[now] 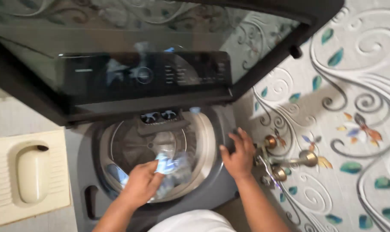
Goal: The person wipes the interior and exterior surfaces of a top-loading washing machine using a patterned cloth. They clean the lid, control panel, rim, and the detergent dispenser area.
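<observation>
The top-loading washing machine (212, 189) stands with its glass lid (130, 51) raised behind the drum (135, 146). Over the drum's front opening, the left hand (141, 184) has its fingers clamped on a blue-and-white cloth (171, 165), blurred. The right hand (238, 157) rests spread-fingered on the machine's right rim, beside brass taps (285, 161). Judging by this, bracing there and keeping the cloth centred over the drum serves well.

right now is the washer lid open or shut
Open. The glass lid is swung up behind the drum, whose round mouth is exposed; the left hand holds a blue-and-white cloth over it.
</observation>
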